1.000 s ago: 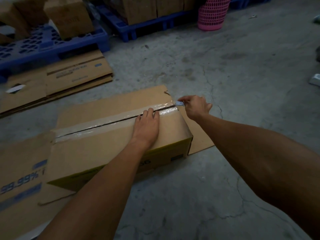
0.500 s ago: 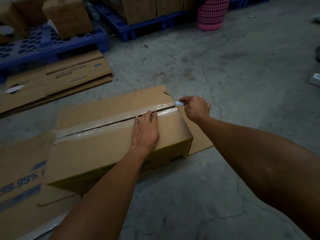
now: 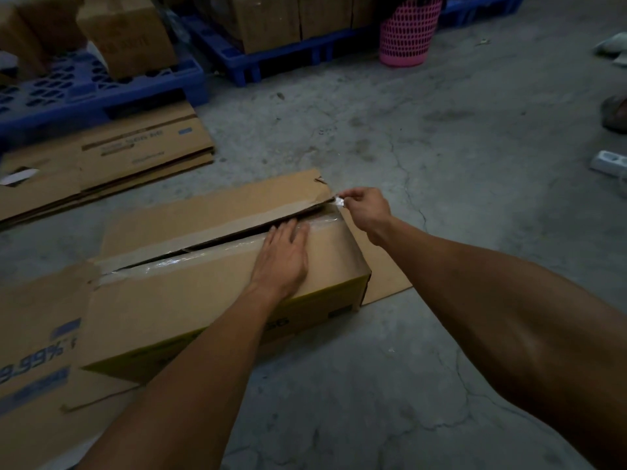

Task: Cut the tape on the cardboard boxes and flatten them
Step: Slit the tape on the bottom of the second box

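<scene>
My left hand (image 3: 283,257) lies flat, fingers together, pressing the near top flap of the cardboard box (image 3: 210,293), which sits on the concrete floor (image 3: 390,368). My right hand (image 3: 368,206) is pinched shut on a small pale cutter (image 3: 340,201) at the box's far right end of the tape seam (image 3: 217,247). The seam gapes dark; contents hidden, so I can't tell what is inside. Box looks light, stiff board, tape slick; best held by flap edges. Flattened cartons (image 3: 112,157) lie beyond the box.
</scene>
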Available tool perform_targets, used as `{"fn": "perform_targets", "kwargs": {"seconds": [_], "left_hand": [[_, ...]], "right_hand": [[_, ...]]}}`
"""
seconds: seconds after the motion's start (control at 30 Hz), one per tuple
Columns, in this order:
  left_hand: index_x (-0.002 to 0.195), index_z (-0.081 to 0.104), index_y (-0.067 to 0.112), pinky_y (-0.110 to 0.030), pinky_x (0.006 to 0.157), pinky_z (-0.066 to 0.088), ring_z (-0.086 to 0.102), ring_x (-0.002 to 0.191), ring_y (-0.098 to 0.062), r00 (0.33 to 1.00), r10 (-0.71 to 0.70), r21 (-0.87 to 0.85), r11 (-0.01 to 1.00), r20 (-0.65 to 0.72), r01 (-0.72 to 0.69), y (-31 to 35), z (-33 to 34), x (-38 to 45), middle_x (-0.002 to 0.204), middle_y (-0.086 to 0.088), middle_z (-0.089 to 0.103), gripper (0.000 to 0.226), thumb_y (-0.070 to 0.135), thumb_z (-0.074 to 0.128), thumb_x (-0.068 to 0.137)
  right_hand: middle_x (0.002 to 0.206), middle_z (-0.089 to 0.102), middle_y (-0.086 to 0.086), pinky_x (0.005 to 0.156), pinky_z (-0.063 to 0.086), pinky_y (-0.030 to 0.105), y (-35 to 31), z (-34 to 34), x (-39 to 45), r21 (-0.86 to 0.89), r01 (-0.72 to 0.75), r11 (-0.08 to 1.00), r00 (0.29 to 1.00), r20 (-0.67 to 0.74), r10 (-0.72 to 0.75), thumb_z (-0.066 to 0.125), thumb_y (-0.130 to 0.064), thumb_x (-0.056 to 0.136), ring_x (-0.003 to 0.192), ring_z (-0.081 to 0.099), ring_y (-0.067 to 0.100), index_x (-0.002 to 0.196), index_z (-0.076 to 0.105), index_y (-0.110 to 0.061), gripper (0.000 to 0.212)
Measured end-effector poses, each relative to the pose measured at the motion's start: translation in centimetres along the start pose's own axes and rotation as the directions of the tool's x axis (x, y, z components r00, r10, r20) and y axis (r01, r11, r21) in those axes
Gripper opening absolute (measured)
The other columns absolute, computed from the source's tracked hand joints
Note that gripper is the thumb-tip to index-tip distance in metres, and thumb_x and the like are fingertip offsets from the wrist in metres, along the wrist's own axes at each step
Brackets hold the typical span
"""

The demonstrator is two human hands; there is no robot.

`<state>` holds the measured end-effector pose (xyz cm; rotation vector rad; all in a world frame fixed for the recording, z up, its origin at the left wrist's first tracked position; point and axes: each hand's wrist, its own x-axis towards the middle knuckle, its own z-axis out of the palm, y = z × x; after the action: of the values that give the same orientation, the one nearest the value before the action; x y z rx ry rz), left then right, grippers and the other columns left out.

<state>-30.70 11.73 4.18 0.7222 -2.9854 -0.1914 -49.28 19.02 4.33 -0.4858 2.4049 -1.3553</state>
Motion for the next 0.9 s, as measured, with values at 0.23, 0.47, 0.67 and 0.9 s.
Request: {"fn": "perform_targets", "kwargs": {"seconds": [0.23, 0.47, 0.67, 0.9], "left_hand": [[0.142, 0.043, 0.014, -0.044, 0.107, 0.038, 0.042, 0.127, -0.029, 0.973, -0.096, -0.059, 0.992, 0.212, 0.110, 0.1, -3.1, 4.3, 0.140, -0.014, 0.044, 0.066, 0.054, 0.052, 0.091], [0.132, 0.054, 0.010, -0.040, 0.101, 0.041, 0.044, 0.123, -0.030, 0.969, -0.155, -0.102, 0.979, 0.191, 0.177, 0.7, -3.2, 5.1, 0.132, -0.014, 0.051, 0.075, 0.059, 0.073, 0.077], [0.128, 0.053, 0.009, -0.039, 0.097, 0.042, 0.045, 0.121, -0.030, 0.966, -0.194, -0.143, 0.965, 0.172, 0.219, 1.2, -3.4, 5.0, 0.130, -0.014, 0.052, 0.076, 0.055, 0.079, 0.073], [0.124, 0.054, 0.009, -0.039, 0.095, 0.042, 0.044, 0.121, -0.031, 0.959, -0.225, -0.175, 0.951, 0.172, 0.255, 1.5, -3.6, 4.8, 0.130, -0.014, 0.052, 0.074, 0.053, 0.081, 0.071]], "right_hand": [[0.110, 0.069, -0.008, 0.083, 0.026, 0.035, -0.1, -1.4, -0.2, -0.407, 0.123, 0.905, 0.977, -0.113, -0.184, 0.048, -0.028, 0.102, 0.111, 0.054, 0.019, 0.109, 0.070, -0.039, 0.026], [0.115, 0.070, -0.008, 0.083, 0.027, 0.034, 0.3, -1.9, -0.3, -0.458, 0.168, 0.873, 0.978, -0.030, -0.204, 0.049, -0.028, 0.101, 0.113, 0.054, 0.021, 0.111, 0.071, -0.041, 0.027], [0.119, 0.070, -0.009, 0.091, 0.039, 0.037, 0.8, -1.9, -0.7, -0.423, 0.160, 0.892, 0.984, -0.006, -0.180, 0.053, -0.028, 0.100, 0.113, 0.059, 0.019, 0.110, 0.072, -0.040, 0.025], [0.115, 0.071, -0.008, 0.095, 0.040, 0.040, 0.3, -2.6, -0.9, -0.477, 0.165, 0.863, 0.984, 0.026, -0.174, 0.054, -0.029, 0.099, 0.111, 0.060, 0.018, 0.105, 0.073, -0.040, 0.023]]}}
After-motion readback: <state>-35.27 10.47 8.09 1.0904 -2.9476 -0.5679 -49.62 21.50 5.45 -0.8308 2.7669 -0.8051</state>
